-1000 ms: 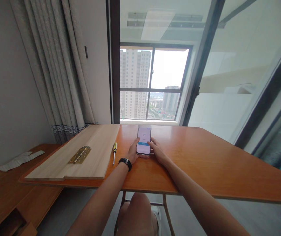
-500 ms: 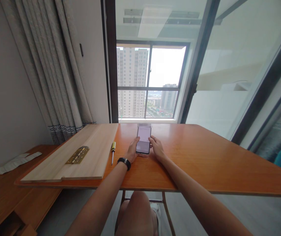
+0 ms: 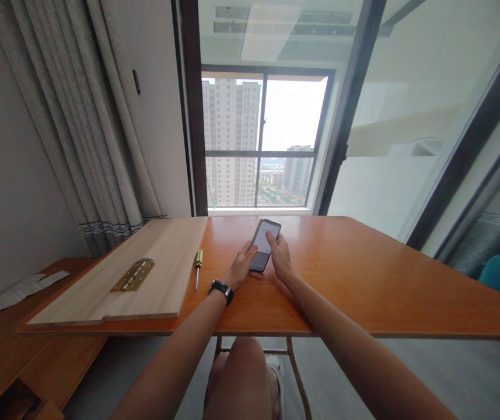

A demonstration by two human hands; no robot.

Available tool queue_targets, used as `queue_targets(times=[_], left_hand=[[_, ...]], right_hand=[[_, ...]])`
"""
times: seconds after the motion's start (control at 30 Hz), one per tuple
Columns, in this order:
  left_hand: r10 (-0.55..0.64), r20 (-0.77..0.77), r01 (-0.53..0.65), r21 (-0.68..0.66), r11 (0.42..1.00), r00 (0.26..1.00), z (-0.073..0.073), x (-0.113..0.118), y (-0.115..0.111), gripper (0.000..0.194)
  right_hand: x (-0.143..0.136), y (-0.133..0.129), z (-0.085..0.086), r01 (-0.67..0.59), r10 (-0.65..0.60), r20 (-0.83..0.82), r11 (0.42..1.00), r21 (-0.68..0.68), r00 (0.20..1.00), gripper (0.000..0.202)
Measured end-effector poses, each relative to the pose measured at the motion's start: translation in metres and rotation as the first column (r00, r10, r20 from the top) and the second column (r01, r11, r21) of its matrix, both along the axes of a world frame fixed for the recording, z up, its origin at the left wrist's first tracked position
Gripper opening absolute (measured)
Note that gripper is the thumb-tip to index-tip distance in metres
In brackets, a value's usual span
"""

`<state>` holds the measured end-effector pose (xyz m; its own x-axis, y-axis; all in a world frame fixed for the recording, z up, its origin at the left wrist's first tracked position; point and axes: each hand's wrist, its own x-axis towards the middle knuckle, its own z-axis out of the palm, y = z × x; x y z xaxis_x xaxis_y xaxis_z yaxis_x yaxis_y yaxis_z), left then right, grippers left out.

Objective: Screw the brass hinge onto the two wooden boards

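Note:
A smartphone (image 3: 264, 246) with a lit screen is held tilted to the right above the table. My left hand (image 3: 241, 264), with a black band on its wrist, grips its left and lower side, thumb at the screen's edge. On the right side, my right hand (image 3: 280, 255) also holds the phone, its thumb lying over the upper screen. The fingers behind the phone are mostly hidden. A yellow and black screwdriver (image 3: 198, 265) lies left of my left hand, beside a pale wooden board (image 3: 168, 262).
Brass hinges (image 3: 135, 275) and small screws lie on the board. The orange-brown table (image 3: 363, 280) extends to the right. A lower wooden surface (image 3: 0, 338) with crumpled white strips (image 3: 22, 290) stands at the left. My knees are below the table's front edge.
The phone has turned from upright to leaning right. My right thumb has moved from its edge onto the screen. The whole view has shifted slightly.

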<state>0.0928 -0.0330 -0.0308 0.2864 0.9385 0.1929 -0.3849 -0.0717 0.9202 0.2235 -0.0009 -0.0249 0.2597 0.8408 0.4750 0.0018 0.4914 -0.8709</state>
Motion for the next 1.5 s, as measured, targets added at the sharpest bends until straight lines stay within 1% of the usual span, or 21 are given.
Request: queue_targets(times=[0.1, 0.2, 0.33, 0.5, 0.73, 0.87, 1.07, 1.2, 1.27, 1.37, 1.5], left_hand=[[0.027, -0.099, -0.019, 0.079, 0.997, 0.995, -0.002, 0.001, 0.0, 0.043], [0.039, -0.161, -0.021, 0.112, 0.993, 0.986, -0.003, 0.001, 0.0, 0.046], [0.035, -0.15, -0.019, 0.105, 0.994, 0.988, 0.0, 0.001, -0.002, 0.048], [0.038, -0.096, -0.029, 0.085, 0.996, 0.995, 0.0, 0.001, -0.002, 0.045], [0.057, -0.176, -0.025, 0.182, 0.983, 0.983, -0.006, 0.003, 0.003, 0.044], [0.053, -0.173, -0.019, 0.193, 0.981, 0.983, -0.004, 0.003, 0.001, 0.048], [0.061, -0.088, -0.049, 0.132, 0.99, 0.994, 0.004, 0.001, -0.003, 0.05], [0.089, 0.032, -0.091, 0.067, 0.994, 0.996, 0.001, 0.0, 0.005, 0.052], [0.094, 0.093, -0.095, 0.01, 0.995, 0.991, -0.002, 0.0, 0.01, 0.052], [0.053, 0.169, -0.038, -0.09, 0.995, 0.984, -0.004, 0.001, 0.015, 0.052], [-0.03, 0.234, 0.078, -0.197, 0.977, 0.972, -0.002, 0.0, 0.013, 0.057]], right_hand=[[0.0, 0.001, 0.0, 0.026, -0.026, -0.012, 1.0, -0.01, 1.0, 0.051], [-0.001, 0.0, 0.0, 0.017, -0.017, -0.023, 1.0, -0.009, 1.0, 0.05], [-0.003, -0.004, 0.001, -0.021, 0.021, -0.041, 1.0, 0.009, 0.999, 0.051], [-0.005, -0.008, 0.004, -0.032, 0.033, -0.058, 0.999, 0.017, 0.998, 0.048], [-0.005, -0.007, 0.004, 0.017, -0.017, -0.071, 1.0, 0.002, 0.997, 0.046], [-0.004, -0.005, 0.002, 0.011, -0.009, -0.09, 1.0, 0.023, 0.996, 0.046], [-0.006, -0.008, 0.001, -0.04, 0.044, -0.108, 0.999, 0.037, 0.993, 0.04], [-0.008, -0.008, -0.001, -0.091, 0.093, -0.097, 0.996, 0.026, 0.991, 0.036], [-0.008, -0.008, -0.002, -0.121, 0.123, -0.081, 0.992, 0.032, 0.989, 0.034], [-0.008, -0.007, -0.002, -0.151, 0.153, -0.054, 0.988, 0.045, 0.987, 0.036], [-0.009, -0.007, -0.002, -0.193, 0.194, -0.017, 0.98, 0.056, 0.981, 0.041]])
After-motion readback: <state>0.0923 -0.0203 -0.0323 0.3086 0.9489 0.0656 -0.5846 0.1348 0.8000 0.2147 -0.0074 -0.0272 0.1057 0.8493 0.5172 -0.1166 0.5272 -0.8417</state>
